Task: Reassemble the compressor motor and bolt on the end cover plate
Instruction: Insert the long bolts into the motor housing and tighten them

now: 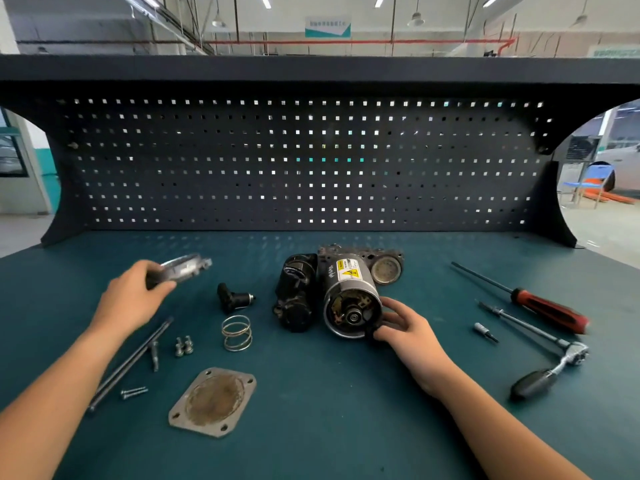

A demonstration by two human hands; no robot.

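Right hand grips motor; left hand holds round cover.

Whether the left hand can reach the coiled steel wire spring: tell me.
Likely yes: bare mat lies between left hand and spring, but that hand grips a round silver metal ring.

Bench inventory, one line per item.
Silver cylindrical motor with yellow label: 1, centre.
Black housing: 1, left beside motor.
Grey four-hole cover plate: 1, front left.
Wire coil spring: 1, silver, mid-left.
Black elbow fitting: 1, behind spring.
Long steel rods: 2, grey, left.
Short bolts: 2, silver, beside rods.
Small screws: 2, silver, by rods.
Red-handled screwdriver: 1, right.
Black-handled ratchet: 1, front right.
Left hand: holds round silver end ring.
Right hand: pinches small black piece at motor rim.
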